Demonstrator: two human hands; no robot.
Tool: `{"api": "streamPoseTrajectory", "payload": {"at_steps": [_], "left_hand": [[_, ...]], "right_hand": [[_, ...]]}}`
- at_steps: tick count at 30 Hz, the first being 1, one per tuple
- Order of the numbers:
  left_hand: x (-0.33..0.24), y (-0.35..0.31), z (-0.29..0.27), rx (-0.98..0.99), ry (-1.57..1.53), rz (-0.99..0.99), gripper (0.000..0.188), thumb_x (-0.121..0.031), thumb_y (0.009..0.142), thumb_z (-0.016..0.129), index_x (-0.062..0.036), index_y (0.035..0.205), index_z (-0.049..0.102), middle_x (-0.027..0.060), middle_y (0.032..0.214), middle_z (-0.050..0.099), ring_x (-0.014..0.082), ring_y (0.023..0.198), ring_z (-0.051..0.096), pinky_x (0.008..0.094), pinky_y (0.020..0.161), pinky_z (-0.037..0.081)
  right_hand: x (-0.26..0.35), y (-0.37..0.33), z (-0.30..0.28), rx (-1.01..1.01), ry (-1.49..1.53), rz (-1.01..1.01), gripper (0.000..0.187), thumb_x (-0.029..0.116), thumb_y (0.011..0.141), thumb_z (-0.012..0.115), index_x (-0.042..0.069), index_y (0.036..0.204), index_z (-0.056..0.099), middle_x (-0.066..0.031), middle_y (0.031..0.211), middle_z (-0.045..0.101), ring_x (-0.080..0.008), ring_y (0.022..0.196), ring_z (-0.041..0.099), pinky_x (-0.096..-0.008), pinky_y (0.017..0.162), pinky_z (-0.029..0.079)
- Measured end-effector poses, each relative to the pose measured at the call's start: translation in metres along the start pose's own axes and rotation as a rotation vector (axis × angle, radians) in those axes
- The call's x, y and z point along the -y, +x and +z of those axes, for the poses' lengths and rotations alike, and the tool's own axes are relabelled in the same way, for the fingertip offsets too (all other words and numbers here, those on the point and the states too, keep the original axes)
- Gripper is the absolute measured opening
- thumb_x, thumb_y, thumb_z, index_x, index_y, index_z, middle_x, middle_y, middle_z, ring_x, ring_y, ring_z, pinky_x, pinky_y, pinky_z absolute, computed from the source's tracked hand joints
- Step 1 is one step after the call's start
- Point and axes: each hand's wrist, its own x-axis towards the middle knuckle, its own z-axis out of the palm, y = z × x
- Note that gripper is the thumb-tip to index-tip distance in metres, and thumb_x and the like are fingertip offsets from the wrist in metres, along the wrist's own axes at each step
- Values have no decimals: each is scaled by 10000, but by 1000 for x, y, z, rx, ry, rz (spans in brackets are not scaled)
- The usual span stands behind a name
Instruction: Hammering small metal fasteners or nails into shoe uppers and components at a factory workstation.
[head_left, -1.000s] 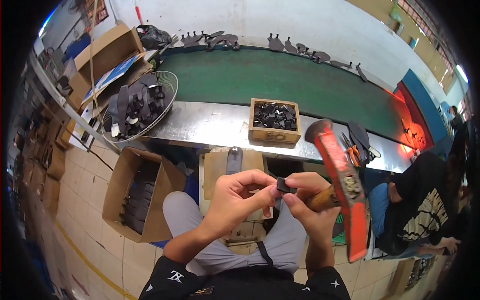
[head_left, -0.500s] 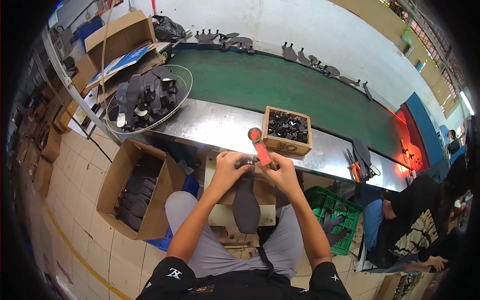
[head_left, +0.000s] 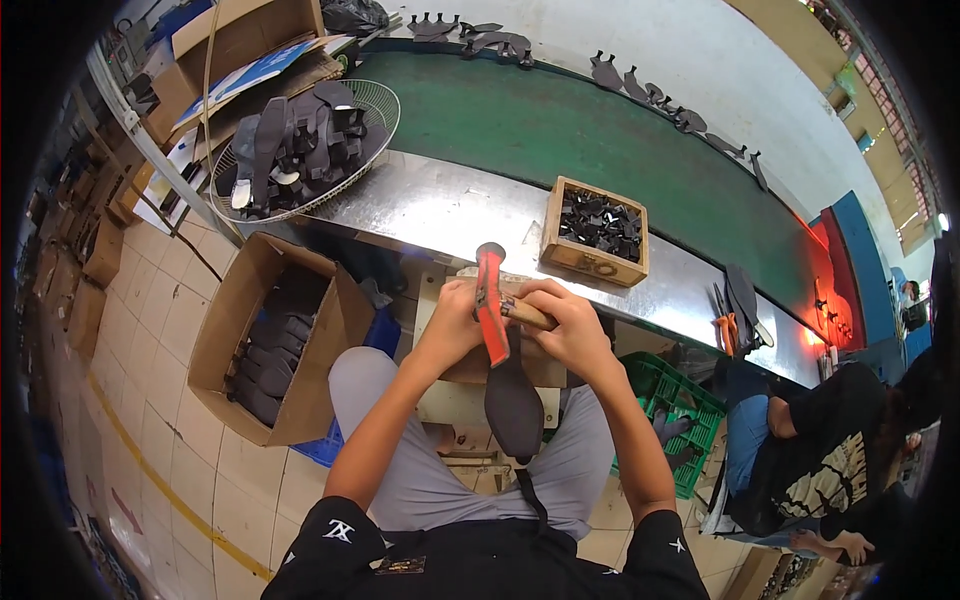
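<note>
My right hand (head_left: 572, 326) is wrapped round the short wooden handle of a hammer with a red head (head_left: 490, 310). That head crosses in front of my left fingers and partly hides them. A dark grey shoe insole (head_left: 514, 408) hangs toward me between my knees, its narrow end up at my hands. My left hand (head_left: 450, 322) is closed at that narrow end, beside the hammer head. Under both hands is a pale work stand (head_left: 440, 405). Whatever small part sits at the insole's tip is hidden.
A wooden box (head_left: 597, 265) of small black pieces stands on the metal ledge (head_left: 460, 205) before a green conveyor belt (head_left: 480, 110). Insoles fill a wire basket (head_left: 385, 135) and a cardboard box (head_left: 345, 345) at left. At right are a green crate (head_left: 700, 430) and a seated person (head_left: 810, 450).
The hammer has turned in my right hand, its red head swinging left across my left fingers. The insole's wide end has shifted slightly right. The whole view has tilted a little.
</note>
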Motion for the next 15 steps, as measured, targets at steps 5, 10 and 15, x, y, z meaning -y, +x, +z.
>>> {"api": "streamPoseTrajectory", "payload": {"at_steps": [5, 10, 15], "left_hand": [[-7, 10, -2, 48, -208, -154, 299, -144, 730, 813, -18, 982, 715, 108, 876, 724, 237, 816, 689, 333, 747, 527], [-10, 14, -7, 84, -339, -220, 269, -98, 732, 817, -2, 974, 748, 82, 870, 723, 142, 772, 655, 268, 712, 519], [-12, 16, -7, 96, -402, -287, 257, -106, 727, 837, -23, 961, 769, 29, 836, 701, 80, 745, 598, 239, 670, 481]], "right_hand": [[21, -5, -5, -122, 24, -42, 216, 67, 881, 712, 16, 1084, 658, -67, 839, 620, -161, 656, 582, -280, 605, 472], [77, -39, -29, -168, 370, 512, 301, 142, 1007, 572, -31, 1253, 555, -62, 775, 602, -101, 627, 533, -267, 593, 453], [94, -58, -34, -139, 111, 362, 368, 144, 1005, 579, -27, 1326, 526, -182, 915, 645, -229, 774, 618, -320, 726, 503]]}}
